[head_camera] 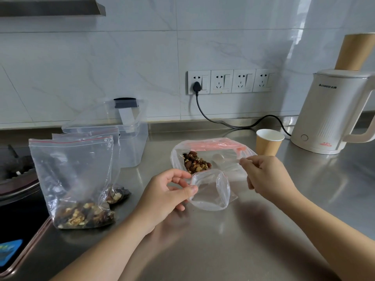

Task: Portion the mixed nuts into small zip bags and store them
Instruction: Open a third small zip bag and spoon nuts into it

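Note:
A large clear bag with a pink zip strip (205, 146) lies open on the steel counter (243, 230), with mixed nuts (195, 162) inside it. Just in front of it is a small empty zip bag (210, 192) with its mouth held open. My left hand (162, 197) pinches the left rim of this small bag between thumb and fingers. My right hand (267, 177) is curled at the large bag's right side and grips what looks like a clear plastic spoon (218, 158), whose bowl lies inside the large bag. Two small zip bags holding nuts, the front one (71, 169) and one behind it (116, 192), stand at the left.
A clear plastic storage box (134, 142) stands behind the filled bags. A paper cup (268, 141) and a white electric kettle (328, 118) with a black cord (223, 122) are at the back right. A stove (16, 169) borders the counter's left edge.

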